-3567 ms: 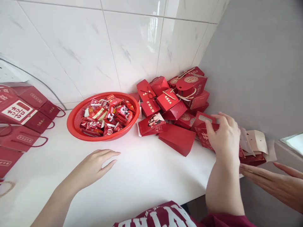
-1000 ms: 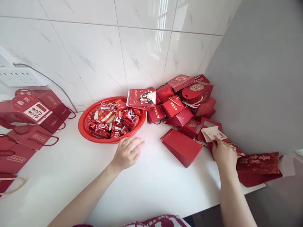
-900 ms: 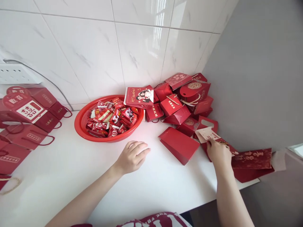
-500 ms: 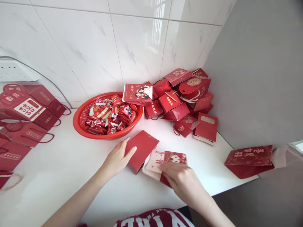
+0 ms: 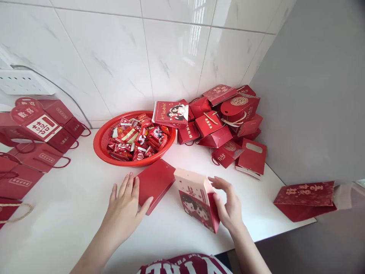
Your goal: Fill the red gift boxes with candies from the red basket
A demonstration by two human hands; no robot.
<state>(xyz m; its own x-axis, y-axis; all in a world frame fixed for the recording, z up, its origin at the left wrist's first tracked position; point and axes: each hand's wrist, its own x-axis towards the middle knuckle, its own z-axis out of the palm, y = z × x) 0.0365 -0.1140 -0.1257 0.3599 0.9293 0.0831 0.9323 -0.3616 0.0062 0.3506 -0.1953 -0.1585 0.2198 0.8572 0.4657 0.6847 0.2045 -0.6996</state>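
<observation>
My left hand (image 5: 124,205) has its fingers spread, the fingertips and thumb touching the near-left side of a plain red box (image 5: 156,182) that lies on the white counter. My right hand (image 5: 228,205) grips the right side of a gift box (image 5: 196,201) between thumb and fingers. That box is upright and slightly tilted, with a pale top and a cartoon couple on its red front. Behind the plain box stands a red plastic basket (image 5: 98,142) holding several wrapped sweets (image 5: 142,137).
Red gift boxes (image 5: 211,123) are piled against the tiled wall, one with a cartoon bride (image 5: 172,112) overlapping the basket. More red boxes (image 5: 42,129) stand at left below a power strip (image 5: 27,82). An open red box (image 5: 305,199) sits at the counter's right edge.
The cartoon-couple box has been turned upright by my right hand, which now holds its right side. The plain box has moved left and lies on the counter, with my left hand opened against it.
</observation>
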